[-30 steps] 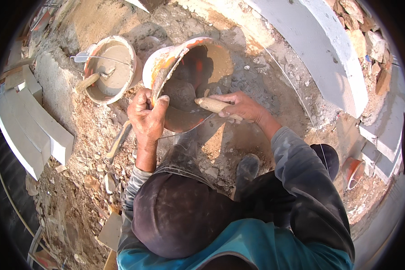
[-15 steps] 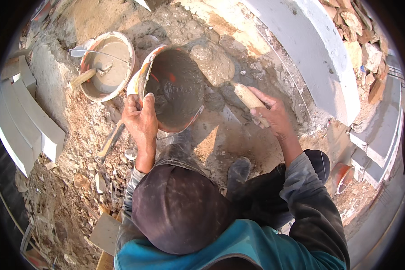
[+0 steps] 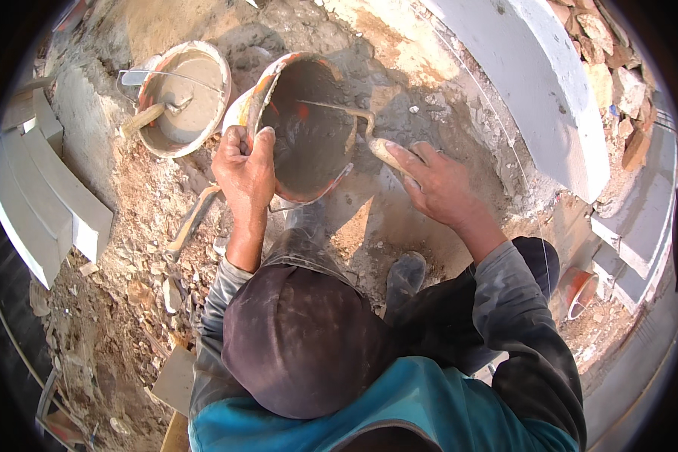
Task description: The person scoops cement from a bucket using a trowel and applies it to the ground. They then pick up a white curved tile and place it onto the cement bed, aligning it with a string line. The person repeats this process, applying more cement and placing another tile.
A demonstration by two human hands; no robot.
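My left hand (image 3: 245, 175) grips the near-left rim of a bucket (image 3: 239, 117), which leans with its mouth toward me. Wet grey mortar (image 3: 297, 158) coats the bucket's inside and lies in it. In my right hand (image 3: 443, 190) is a trowel, held by its pale wooden handle (image 3: 386, 155). Its bent metal neck crosses the bucket's right rim, and the mortar-smeared blade (image 3: 328, 108) is inside the mouth. The blade's outline is hard to make out against the mortar.
Left of it, a second bucket (image 3: 222, 120) holds thin grey mix and a wooden-handled tool (image 3: 145, 118). A hand tool (image 3: 192, 222) lies on rubble. Pale slabs (image 3: 49, 200) stand left; a taut string (image 3: 481, 102) runs beside a pale block (image 3: 539, 90). Stones (image 3: 618, 83) are piled far right.
My right hand has brought the trowel leftward from beyond the right rim into the bucket's mouth. The large mortar lump at its end no longer shows there. My left hand keeps its grip.
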